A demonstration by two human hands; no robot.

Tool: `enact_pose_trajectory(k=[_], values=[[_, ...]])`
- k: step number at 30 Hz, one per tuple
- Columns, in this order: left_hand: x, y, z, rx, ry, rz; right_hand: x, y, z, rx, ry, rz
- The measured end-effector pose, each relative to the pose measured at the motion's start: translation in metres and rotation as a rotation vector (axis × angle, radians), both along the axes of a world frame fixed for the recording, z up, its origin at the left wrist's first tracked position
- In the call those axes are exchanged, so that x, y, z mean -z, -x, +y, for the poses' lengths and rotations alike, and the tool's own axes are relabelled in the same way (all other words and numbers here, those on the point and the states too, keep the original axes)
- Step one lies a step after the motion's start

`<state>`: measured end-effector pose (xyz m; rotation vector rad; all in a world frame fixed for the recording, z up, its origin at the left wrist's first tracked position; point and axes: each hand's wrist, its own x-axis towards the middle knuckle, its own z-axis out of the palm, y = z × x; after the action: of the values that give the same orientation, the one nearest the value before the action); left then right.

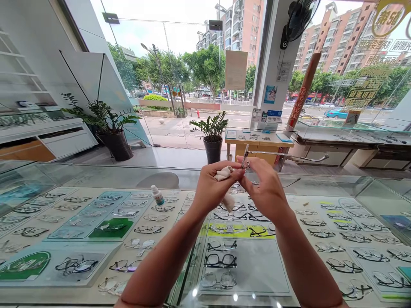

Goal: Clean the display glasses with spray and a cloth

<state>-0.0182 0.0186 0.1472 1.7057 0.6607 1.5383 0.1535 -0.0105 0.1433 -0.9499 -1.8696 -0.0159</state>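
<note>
Above the glass counter, both hands meet around a pair of eyeglasses, with one thin temple sticking out to the right. My left hand is closed, pinching the frame near its front. A pale cloth is bunched in that same hand, its lower end hanging beneath the palm. My right hand grips the other side of the glasses between thumb and fingers. The fingers cover most of the lenses. A small white spray bottle stands on the counter to the left of my hands.
Rows of eyeglasses lie inside the glass display case below my arms. Beyond it are potted plants, a wooden display table and tall glass doors facing the street. A black fan hangs on the pillar.
</note>
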Motion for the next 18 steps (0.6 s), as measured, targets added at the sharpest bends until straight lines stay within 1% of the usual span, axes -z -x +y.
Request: enact_pose_trajectory(k=[2,4,6,7,8,10,14,16,18], values=[[-0.004,0.004,-0.004,-0.041,-0.031,0.039,-0.001,-0.001,-0.001,0.02,-0.013,-0.013],[-0.006,0.01,-0.006,-0.087,-0.023,0.092,-0.001,-0.003,-0.002,0.054,-0.025,-0.013],[-0.003,0.019,-0.005,-0.131,0.029,0.139,-0.002,-0.005,-0.003,0.092,-0.02,-0.012],[0.001,0.024,-0.004,-0.157,0.061,0.16,-0.003,-0.006,-0.003,0.103,-0.015,-0.015],[0.008,0.029,-0.002,-0.186,0.098,0.189,-0.003,-0.007,-0.004,0.107,-0.009,-0.021],[0.028,0.04,0.002,-0.276,0.183,0.301,-0.004,-0.008,-0.006,0.103,-0.009,-0.028],[0.081,0.063,0.005,-0.486,0.344,0.608,-0.004,-0.008,-0.01,0.063,-0.031,-0.033],[0.102,0.074,0.004,-0.574,0.354,0.716,-0.004,-0.006,-0.013,0.049,-0.034,-0.034],[0.117,0.087,0.004,-0.663,0.258,0.771,-0.005,-0.005,-0.016,0.049,-0.028,-0.036]])
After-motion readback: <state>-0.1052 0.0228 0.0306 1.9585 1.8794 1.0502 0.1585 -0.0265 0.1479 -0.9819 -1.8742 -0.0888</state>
